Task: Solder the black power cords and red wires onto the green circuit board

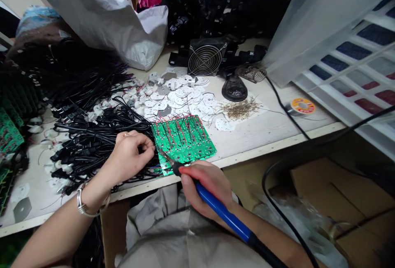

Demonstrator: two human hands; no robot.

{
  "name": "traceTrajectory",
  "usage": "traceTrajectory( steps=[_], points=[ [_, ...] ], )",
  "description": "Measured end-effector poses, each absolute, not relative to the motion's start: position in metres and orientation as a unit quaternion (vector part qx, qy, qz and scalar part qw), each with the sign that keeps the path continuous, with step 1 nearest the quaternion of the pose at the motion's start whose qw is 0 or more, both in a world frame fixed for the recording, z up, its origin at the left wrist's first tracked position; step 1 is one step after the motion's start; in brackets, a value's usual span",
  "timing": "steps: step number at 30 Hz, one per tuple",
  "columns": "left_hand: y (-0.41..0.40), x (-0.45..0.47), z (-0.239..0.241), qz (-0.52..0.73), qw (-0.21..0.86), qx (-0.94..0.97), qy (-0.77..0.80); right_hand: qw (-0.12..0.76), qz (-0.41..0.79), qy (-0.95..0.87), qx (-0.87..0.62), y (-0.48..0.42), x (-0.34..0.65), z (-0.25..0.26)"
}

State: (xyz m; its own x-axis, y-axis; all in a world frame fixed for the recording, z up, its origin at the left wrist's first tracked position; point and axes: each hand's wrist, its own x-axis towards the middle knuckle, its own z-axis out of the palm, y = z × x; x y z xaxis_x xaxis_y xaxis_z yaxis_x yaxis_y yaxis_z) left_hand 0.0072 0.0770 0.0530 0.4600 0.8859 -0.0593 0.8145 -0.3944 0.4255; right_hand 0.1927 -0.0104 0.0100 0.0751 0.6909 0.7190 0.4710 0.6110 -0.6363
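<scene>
A green circuit board (185, 140) lies at the table's front edge, with red and black wires across its upper part. My right hand (206, 190) is wrapped round a blue-handled soldering iron (220, 210), whose tip reaches the board's left side. Beside that same side, my left hand (131, 153) is closed in a pinch; what sits between the fingertips is too small to make out. Black power cords with plugs (89, 136) are heaped under and behind my left hand.
White discs (191, 97) are spread behind the board. Farther back stand a fan (206, 59), a soldering iron stand (234, 89) and a pile of clippings (240, 108). A solder spool (302, 106) lies right, near plastic drawers (348, 66). More green boards (10, 132) are stacked left.
</scene>
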Motion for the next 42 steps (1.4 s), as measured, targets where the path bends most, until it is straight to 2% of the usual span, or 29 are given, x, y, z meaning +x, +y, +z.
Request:
traceTrajectory(
  steps=[42],
  points=[
    [0.073, 0.009, 0.050, 0.095, 0.187, 0.824, 0.527, 0.596, 0.106, -0.644, -0.468, -0.019, 0.199, 0.012]
  ],
)
